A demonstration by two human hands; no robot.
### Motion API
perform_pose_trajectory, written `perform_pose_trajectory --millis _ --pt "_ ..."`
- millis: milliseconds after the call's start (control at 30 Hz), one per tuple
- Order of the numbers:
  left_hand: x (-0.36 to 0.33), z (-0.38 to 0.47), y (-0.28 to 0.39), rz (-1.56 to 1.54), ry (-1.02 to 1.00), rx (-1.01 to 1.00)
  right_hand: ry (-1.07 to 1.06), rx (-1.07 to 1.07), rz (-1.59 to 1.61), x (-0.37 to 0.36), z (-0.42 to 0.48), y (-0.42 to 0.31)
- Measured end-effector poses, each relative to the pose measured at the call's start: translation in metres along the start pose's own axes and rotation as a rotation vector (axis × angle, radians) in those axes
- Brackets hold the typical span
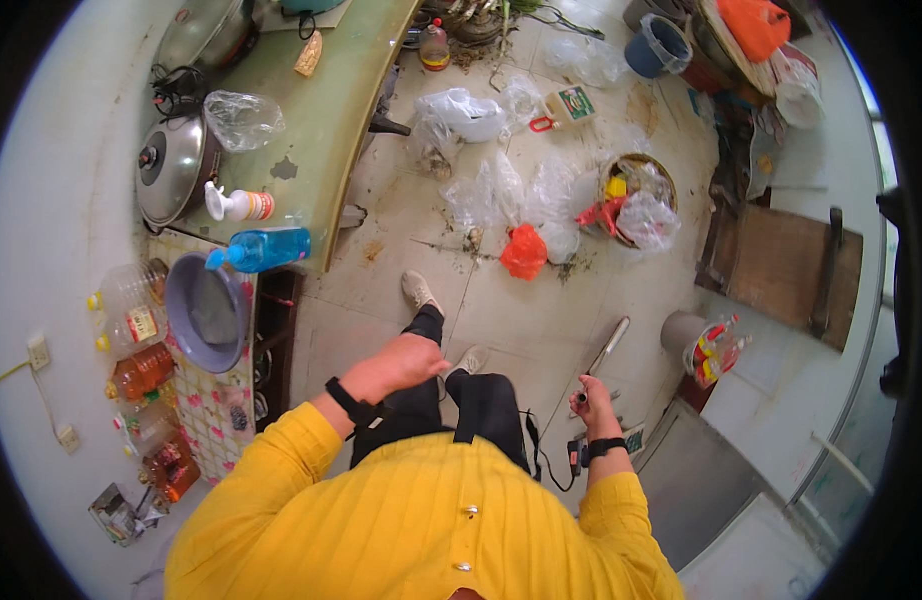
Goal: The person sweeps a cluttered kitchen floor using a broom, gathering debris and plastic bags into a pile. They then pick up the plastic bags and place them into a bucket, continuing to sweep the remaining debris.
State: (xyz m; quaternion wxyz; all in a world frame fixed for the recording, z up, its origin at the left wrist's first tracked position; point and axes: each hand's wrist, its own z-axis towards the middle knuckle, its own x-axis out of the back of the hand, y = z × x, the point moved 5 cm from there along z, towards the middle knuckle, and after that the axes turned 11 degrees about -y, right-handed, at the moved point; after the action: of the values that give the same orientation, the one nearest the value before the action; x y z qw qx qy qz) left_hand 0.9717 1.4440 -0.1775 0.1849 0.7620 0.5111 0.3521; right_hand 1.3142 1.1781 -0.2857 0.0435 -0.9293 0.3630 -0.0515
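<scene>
My left hand (403, 364), with a black band at the wrist, hangs palm down over my black-trousered leg. Its fingers look curled and their undersides are hidden; nothing shows in it. My right hand (594, 403), low at my right side, is closed around a dark, round-ended handle (581, 397). Just beyond that hand a long, narrow, pale metal tool (609, 345) slants away above the floor; whether it joins the handle is unclear. Ahead on the tiles lie clear plastic bags (498, 187), a red plastic bag (524, 253) and a jug with a red handle (571, 107).
At left, a green-topped table (333, 127) holds a lidded electric pan (177, 165), a spray bottle (239, 205) and a blue bottle (269, 249). A purple basin (205, 311) stands nearer. A filled wicker basket (637, 201), a blue bucket (657, 46) and a bin (682, 334) stand at right.
</scene>
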Motion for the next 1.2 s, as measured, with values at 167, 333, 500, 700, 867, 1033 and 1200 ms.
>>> perform_pose_trajectory --millis 167,333,500,700,867,1033,1200 --pt "-0.006 0.113 -0.002 -0.298 0.006 -0.231 -0.029 -0.072 -0.142 -0.045 0.091 -0.061" --pt "-0.027 0.221 -0.014 -0.648 0.135 -0.324 -0.384 -0.072 -0.313 -0.135 0.135 -0.09" --pt "-0.029 0.31 -0.066 -0.99 0.188 -0.262 -0.697 -0.244 -0.492 -0.186 0.179 -0.132" --pt "-0.028 0.334 -0.107 -1.02 0.324 -0.202 -0.417 0.121 -1.343 -0.254 0.283 -0.264" --pt "-0.042 0.338 -0.105 -1.219 0.384 -0.362 -0.406 0.997 -1.763 -0.422 0.342 -0.311" --pt "-0.057 0.346 -0.126 -1.352 0.441 -0.388 -0.331 1.947 -1.388 -0.592 0.357 -0.312" --pt "-0.067 0.34 -0.134 -1.354 0.353 -0.31 -0.292 1.065 -1.854 -0.628 0.433 -0.264"
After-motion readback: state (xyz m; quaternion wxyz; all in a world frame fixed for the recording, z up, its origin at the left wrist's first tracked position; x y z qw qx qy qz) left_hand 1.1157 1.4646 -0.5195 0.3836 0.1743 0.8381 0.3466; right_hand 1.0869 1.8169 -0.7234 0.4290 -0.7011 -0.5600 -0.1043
